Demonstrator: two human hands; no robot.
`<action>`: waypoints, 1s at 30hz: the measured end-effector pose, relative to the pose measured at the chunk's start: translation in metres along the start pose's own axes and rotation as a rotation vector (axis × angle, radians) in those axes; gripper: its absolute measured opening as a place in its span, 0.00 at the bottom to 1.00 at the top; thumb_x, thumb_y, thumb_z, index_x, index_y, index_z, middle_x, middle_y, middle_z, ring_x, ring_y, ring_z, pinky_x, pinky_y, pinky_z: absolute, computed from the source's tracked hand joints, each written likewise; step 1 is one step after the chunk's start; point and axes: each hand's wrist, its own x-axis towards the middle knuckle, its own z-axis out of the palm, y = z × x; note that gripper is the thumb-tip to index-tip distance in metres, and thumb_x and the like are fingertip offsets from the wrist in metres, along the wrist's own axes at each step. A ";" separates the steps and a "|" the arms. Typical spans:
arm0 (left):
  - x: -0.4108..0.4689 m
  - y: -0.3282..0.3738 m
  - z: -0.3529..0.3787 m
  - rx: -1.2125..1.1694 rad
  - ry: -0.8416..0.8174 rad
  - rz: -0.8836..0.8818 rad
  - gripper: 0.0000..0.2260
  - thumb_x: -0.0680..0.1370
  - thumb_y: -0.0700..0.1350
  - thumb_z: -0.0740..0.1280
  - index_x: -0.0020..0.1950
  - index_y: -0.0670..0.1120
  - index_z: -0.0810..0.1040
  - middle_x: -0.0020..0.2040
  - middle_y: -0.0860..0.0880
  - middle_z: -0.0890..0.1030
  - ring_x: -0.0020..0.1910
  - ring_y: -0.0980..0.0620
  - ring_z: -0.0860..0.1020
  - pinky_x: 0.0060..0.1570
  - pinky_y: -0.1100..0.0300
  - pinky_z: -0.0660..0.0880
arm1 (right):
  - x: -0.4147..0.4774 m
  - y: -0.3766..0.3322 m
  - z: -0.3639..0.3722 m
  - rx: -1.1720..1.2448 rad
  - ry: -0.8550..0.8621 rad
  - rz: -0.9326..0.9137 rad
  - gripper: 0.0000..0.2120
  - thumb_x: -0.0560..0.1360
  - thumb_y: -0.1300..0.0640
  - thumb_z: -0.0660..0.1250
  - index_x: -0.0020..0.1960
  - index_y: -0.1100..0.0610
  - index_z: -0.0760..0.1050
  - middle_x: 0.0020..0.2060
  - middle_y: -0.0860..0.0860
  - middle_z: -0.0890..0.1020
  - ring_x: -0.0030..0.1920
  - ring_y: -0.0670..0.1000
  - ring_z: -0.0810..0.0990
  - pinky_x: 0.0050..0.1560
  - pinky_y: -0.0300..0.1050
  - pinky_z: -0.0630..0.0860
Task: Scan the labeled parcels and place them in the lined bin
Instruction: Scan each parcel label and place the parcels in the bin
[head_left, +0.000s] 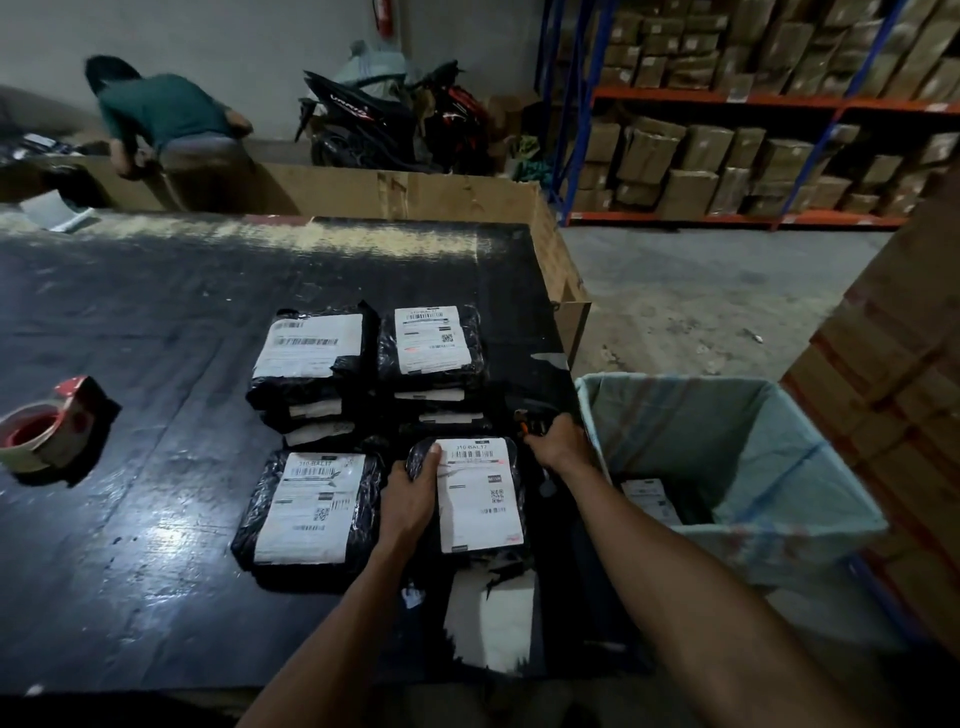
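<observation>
Several black plastic parcels with white labels lie on the black table (156, 338). My left hand (410, 499) grips the left edge of one parcel (480, 493) near the table's right side. A red scan dot shows on its label by the top barcode. My right hand (558, 441) is closed on a dark handheld scanner (532, 423) just right of that parcel's top corner. Two stacks of parcels (311, 358) (434, 343) stand behind it, and another parcel (311, 509) lies left of my left hand. The lined bin (779, 467) stands right of the table with one labeled parcel (652, 501) inside.
A tape dispenser (47, 431) sits at the table's left. A person in a green shirt (166, 119) bends over a large cardboard box (389, 192) behind the table. Stacked cartons (893, 405) rise at right; shelving with boxes (727, 145) and a motorbike (395, 119) stand behind.
</observation>
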 end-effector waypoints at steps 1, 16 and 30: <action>-0.002 0.001 0.001 -0.006 0.002 0.004 0.28 0.80 0.60 0.64 0.70 0.39 0.72 0.66 0.40 0.78 0.65 0.40 0.76 0.57 0.58 0.68 | 0.001 -0.004 -0.001 0.038 -0.018 0.021 0.25 0.70 0.49 0.77 0.59 0.63 0.79 0.57 0.61 0.83 0.59 0.61 0.82 0.52 0.47 0.77; 0.005 -0.014 -0.001 0.088 -0.022 0.090 0.27 0.81 0.60 0.63 0.68 0.39 0.73 0.65 0.37 0.79 0.64 0.38 0.77 0.56 0.55 0.69 | -0.100 -0.082 -0.049 0.191 -0.532 0.003 0.12 0.80 0.58 0.64 0.50 0.68 0.73 0.38 0.62 0.81 0.27 0.53 0.84 0.30 0.45 0.81; 0.008 -0.022 -0.002 0.127 -0.049 0.142 0.34 0.78 0.70 0.55 0.63 0.42 0.76 0.60 0.38 0.81 0.61 0.36 0.79 0.60 0.47 0.74 | -0.140 -0.109 -0.114 0.171 -0.402 -0.099 0.19 0.81 0.56 0.63 0.66 0.68 0.68 0.52 0.68 0.80 0.33 0.59 0.87 0.32 0.50 0.84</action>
